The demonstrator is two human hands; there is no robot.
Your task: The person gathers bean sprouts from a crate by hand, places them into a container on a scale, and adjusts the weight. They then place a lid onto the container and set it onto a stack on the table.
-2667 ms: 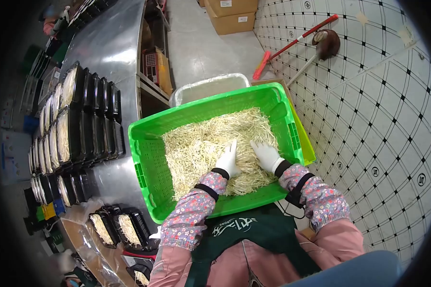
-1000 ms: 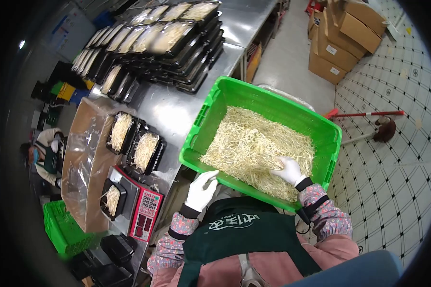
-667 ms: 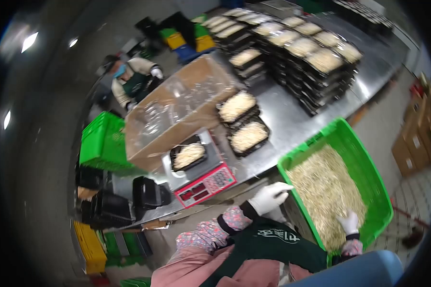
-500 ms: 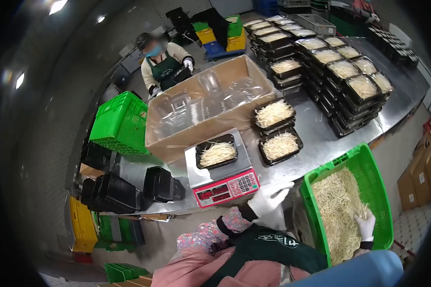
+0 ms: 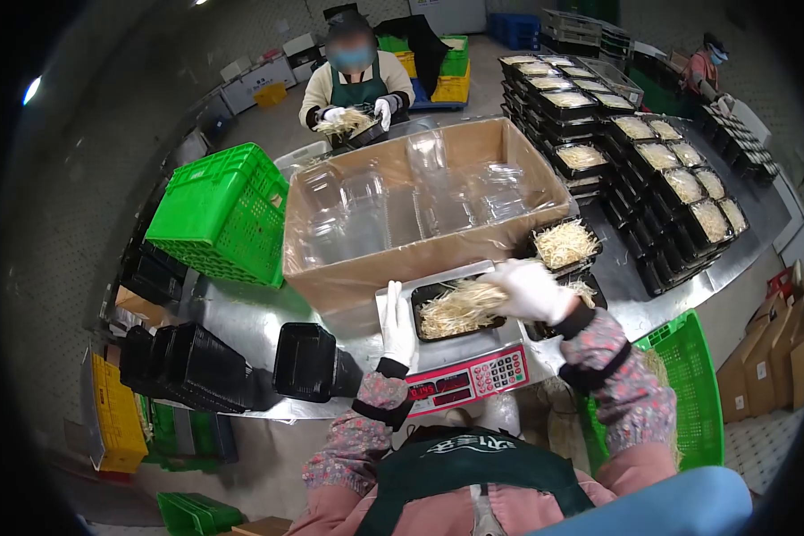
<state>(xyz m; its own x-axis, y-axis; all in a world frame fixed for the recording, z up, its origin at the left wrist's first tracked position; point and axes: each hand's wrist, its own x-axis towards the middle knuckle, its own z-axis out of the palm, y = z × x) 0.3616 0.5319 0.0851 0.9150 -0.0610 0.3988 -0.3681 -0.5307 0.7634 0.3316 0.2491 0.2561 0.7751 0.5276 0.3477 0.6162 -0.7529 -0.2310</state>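
My right hand (image 5: 534, 290), in a white glove, is closed on a bunch of pale bean sprouts (image 5: 478, 299) over the right end of a black tray (image 5: 422, 302). The tray holds sprouts and sits on a red-fronted digital scale (image 5: 469, 380). My left hand (image 5: 397, 329), also gloved, stands at the tray's left side with its fingers stretched out and nothing in it. Behind my right hand, another filled tray (image 5: 566, 245) is in view, and one more is partly hidden beneath that hand. The green crate (image 5: 701, 393) of sprouts at the right is partly covered by my right arm.
A cardboard box (image 5: 420, 255) of clear plastic lids stands behind the scale. Empty black trays (image 5: 305, 362) are stacked at left, near a green crate (image 5: 214, 214). Tall stacks of filled trays (image 5: 679, 183) stand at right. Across the table, a co-worker (image 5: 359, 85) handles sprouts and a tray.
My right hand has come from the crate to the tray on the scale, carrying sprouts. My left hand has moved from the scale's front right to the tray's left side. The view has shifted.
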